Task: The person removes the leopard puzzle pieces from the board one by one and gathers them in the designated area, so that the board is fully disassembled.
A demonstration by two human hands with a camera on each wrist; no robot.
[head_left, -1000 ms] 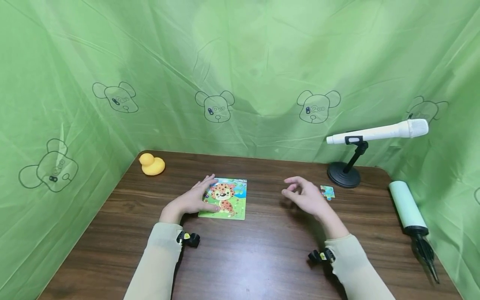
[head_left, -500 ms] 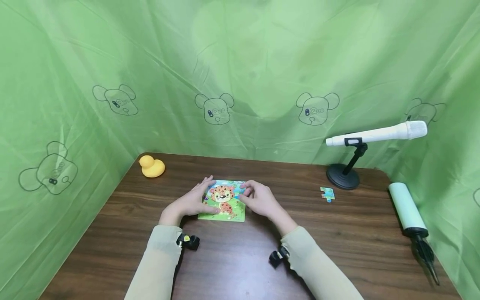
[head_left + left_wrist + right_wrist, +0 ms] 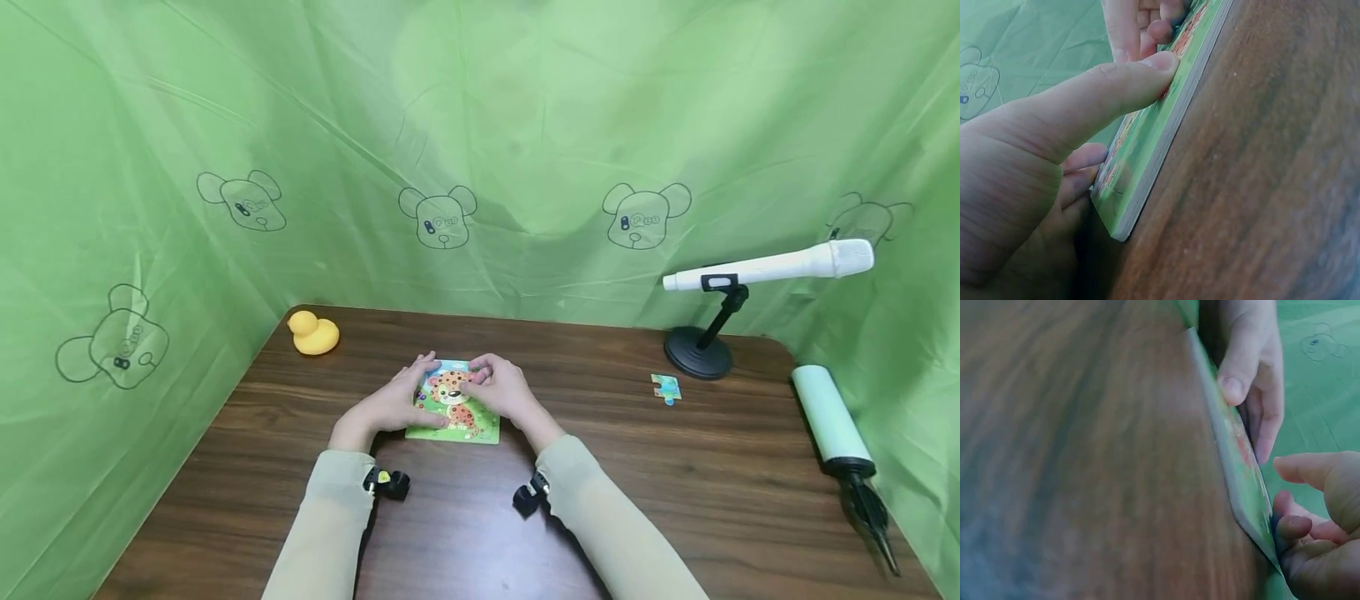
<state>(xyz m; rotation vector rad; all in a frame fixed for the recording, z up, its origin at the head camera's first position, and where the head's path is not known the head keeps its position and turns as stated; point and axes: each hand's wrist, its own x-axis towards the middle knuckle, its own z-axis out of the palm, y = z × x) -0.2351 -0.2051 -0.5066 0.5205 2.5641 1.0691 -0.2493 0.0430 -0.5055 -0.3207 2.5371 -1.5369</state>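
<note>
A square jigsaw puzzle (image 3: 480, 429) with a spotted leopard cub on green and blue lies flat on the brown wooden table. On its left side rests my left hand (image 3: 390, 406), its thumb (image 3: 1129, 84) pressing on the picture and its fingers spread along the far left edge. My right hand (image 3: 508, 393) reaches over the upper right part with bent fingers. In the right wrist view, the thumb of the right hand (image 3: 1329, 550) stands apart from the fingers, and nothing shows between them; the fingers are close at the puzzle's edge. The right hand covers the upper right corner.
A loose blue puzzle piece (image 3: 667, 388) lies right of the hands. Behind it stands a white microphone (image 3: 772, 268) on a black stand (image 3: 699, 352). A pale green hand pump (image 3: 832, 417) lies at the right edge, a yellow rubber duck (image 3: 313, 333) at the back left.
My right hand has come left from beside the loose piece to the puzzle's upper right, then a little further over the picture. The left hand stays on the puzzle.
</note>
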